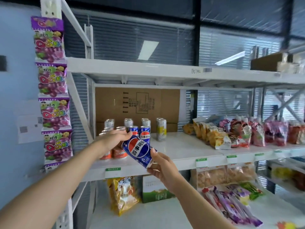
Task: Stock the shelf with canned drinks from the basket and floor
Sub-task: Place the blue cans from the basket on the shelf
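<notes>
A: Item: can [139, 150], blue. Location?

B: Off the shelf [181, 146], tilted, just in front of its edge, between both hands.

A: Grip?

B: Left hand [113, 139]: fingers curled over the upper end. Right hand [162, 167]: thumb and fingers pinching the lower end.

A: Neighbours?

B: Two blue cans [145, 133] upright just behind. Orange cans [118, 153] partly hidden behind the left hand. Yellow can [161, 129] to the right, bare shelf in front of it.

A: Risks?

B: Probably three. Slip from an ends-only grip if either hand lets go early. Knock to the blue cans or orange cans on the way in, toppling a row. Tilted set-down near the edge, then a roll off the shelf.
</notes>
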`<state>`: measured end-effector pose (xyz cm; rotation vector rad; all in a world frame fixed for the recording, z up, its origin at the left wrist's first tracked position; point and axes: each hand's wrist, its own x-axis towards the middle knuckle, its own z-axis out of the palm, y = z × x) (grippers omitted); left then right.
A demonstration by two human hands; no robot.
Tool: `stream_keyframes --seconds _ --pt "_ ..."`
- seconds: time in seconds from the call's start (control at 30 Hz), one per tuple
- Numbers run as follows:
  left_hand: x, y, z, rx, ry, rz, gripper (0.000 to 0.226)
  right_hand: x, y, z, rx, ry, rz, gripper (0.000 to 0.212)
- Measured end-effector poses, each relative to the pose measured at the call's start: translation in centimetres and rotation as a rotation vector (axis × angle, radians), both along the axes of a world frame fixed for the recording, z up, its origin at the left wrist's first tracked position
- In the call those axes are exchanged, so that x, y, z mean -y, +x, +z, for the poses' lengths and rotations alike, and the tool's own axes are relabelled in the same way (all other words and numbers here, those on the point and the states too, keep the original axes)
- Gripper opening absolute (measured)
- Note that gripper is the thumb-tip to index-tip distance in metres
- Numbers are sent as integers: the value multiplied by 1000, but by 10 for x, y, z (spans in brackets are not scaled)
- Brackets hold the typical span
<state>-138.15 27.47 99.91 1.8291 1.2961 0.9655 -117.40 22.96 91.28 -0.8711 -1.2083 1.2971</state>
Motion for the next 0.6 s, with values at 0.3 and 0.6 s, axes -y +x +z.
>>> stream_keyframes --seconds 0.3,0.6 --pt "-70 43 24 -79 142 -31 22 -68 17 -4 -19 34 -36 54" --pt "-111 59 12 -178 171 19 34 -117 22 -20 225 32 -56 33"
